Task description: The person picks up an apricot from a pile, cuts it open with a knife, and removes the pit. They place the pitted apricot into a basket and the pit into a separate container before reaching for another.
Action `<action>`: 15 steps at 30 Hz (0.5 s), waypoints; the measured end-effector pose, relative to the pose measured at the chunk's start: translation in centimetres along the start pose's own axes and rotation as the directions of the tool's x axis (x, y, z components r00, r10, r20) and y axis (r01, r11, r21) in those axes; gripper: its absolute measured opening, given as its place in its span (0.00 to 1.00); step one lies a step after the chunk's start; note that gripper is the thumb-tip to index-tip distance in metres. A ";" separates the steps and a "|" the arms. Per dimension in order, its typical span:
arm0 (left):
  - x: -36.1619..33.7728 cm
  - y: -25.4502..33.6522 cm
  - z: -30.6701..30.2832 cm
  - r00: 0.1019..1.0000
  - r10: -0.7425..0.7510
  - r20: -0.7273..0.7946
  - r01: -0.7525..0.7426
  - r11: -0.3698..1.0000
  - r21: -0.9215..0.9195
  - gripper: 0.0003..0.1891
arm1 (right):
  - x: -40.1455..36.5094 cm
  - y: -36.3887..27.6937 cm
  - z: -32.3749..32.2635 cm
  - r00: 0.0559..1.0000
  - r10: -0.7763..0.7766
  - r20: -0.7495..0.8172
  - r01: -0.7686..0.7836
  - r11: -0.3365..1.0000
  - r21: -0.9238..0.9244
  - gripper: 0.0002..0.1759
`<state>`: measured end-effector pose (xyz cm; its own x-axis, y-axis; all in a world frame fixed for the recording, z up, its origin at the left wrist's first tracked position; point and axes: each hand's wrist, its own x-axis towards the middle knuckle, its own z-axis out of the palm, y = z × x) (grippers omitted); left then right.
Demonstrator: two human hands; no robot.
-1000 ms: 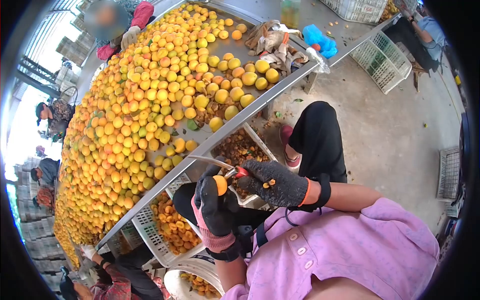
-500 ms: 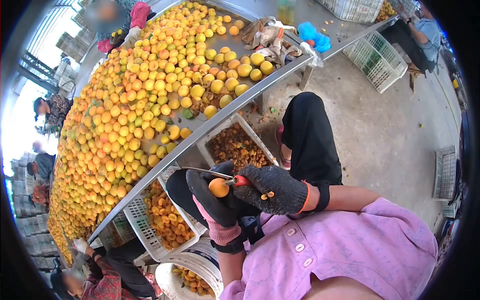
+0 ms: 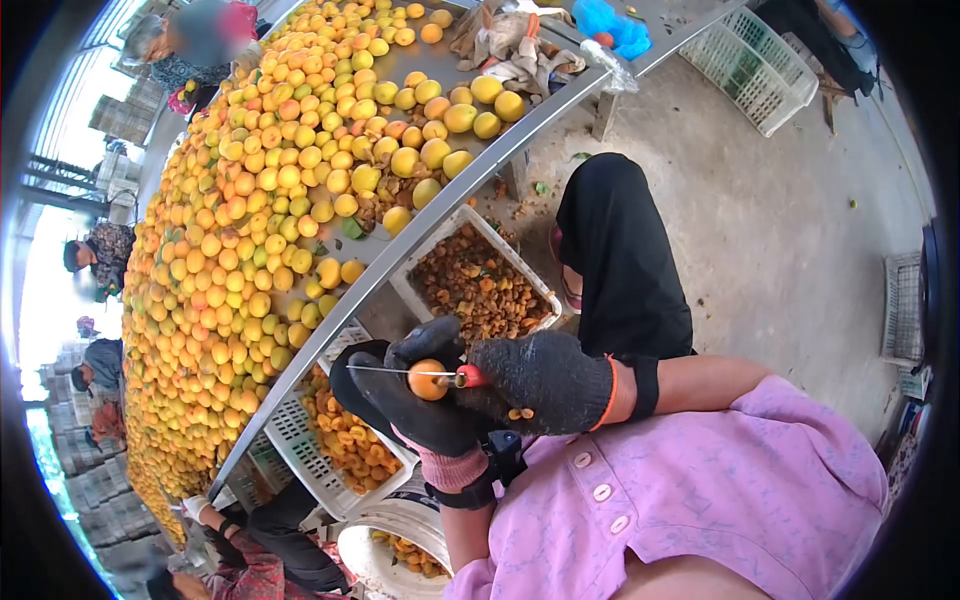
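Observation:
My left hand (image 3: 425,395), in a dark glove with a pink cuff, holds a yellow-orange apricot (image 3: 428,380) between its fingers. Wrapped round the red handle (image 3: 470,376) of a thin-bladed knife is my right hand (image 3: 540,382), in a black glove with an orange edge. The blade (image 3: 385,371) passes across the apricot and points to the left. Small orange bits stick to the right glove. Just beyond my hands is a white crate (image 3: 548,300) of brown and orange pieces.
A metal table (image 3: 400,250) heaped with apricots (image 3: 230,220) runs along the left. Halved apricots fill a crate (image 3: 285,425) below its edge, beside a white bucket (image 3: 375,565). Several people sit around the table. An empty crate (image 3: 750,70) stands at the upper right.
The blade now lies level across the apricot, where it earlier slanted above it. The apricot has shifted slightly left in my left hand. The whole view has shifted a little.

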<state>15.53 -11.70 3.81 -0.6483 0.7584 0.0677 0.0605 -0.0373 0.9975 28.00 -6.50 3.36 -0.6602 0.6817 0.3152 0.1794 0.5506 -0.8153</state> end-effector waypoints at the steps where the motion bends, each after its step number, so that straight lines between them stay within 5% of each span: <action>1: 0.1 -0.5 -0.4 0.989 -0.114 0.092 0.142 0.906 -0.399 0.23 | -0.1 0.2 0.0 0.999 -0.044 0.002 0.044 0.999 -0.005 0.13; 2: 0.0 -0.9 -0.2 0.989 -0.118 0.091 0.145 0.908 -0.393 0.23 | -0.2 0.4 -0.1 0.999 -0.041 0.001 0.041 0.999 0.002 0.13; 4: -0.1 -1.3 0.2 1.000 -0.020 0.020 0.018 0.998 0.068 0.25 | -0.3 0.8 -0.3 1.000 -0.022 0.017 0.023 0.998 -0.060 0.17; 7: 0.7 -0.4 1.1 0.993 -0.030 0.112 0.046 0.988 -0.144 0.28 | -0.5 1.2 -0.4 1.000 0.021 -0.005 -0.022 0.994 -0.103 0.16; 11: 0.3 -1.3 2.3 0.993 -0.069 0.099 0.074 0.996 -0.043 0.26 | -0.4 1.8 -0.3 0.999 -0.011 -0.039 0.003 0.980 -0.198 0.15; 13: 0.2 -1.5 2.9 1.000 0.001 -0.013 0.001 0.982 0.187 0.25 | -0.4 2.1 -0.4 0.994 -0.093 0.050 0.104 0.924 -0.367 0.09; 15: 0.6 0.2 3.9 0.994 -0.093 -0.056 0.095 0.995 0.033 0.25 | -0.3 2.0 -0.8 0.996 -0.089 0.029 0.093 0.940 -0.328 0.09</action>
<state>18.14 -8.70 3.92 -0.6924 0.7211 -0.0244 0.0236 0.0565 0.9981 29.08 -5.26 2.04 -0.6942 0.6161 0.3722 0.3462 0.7391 -0.5778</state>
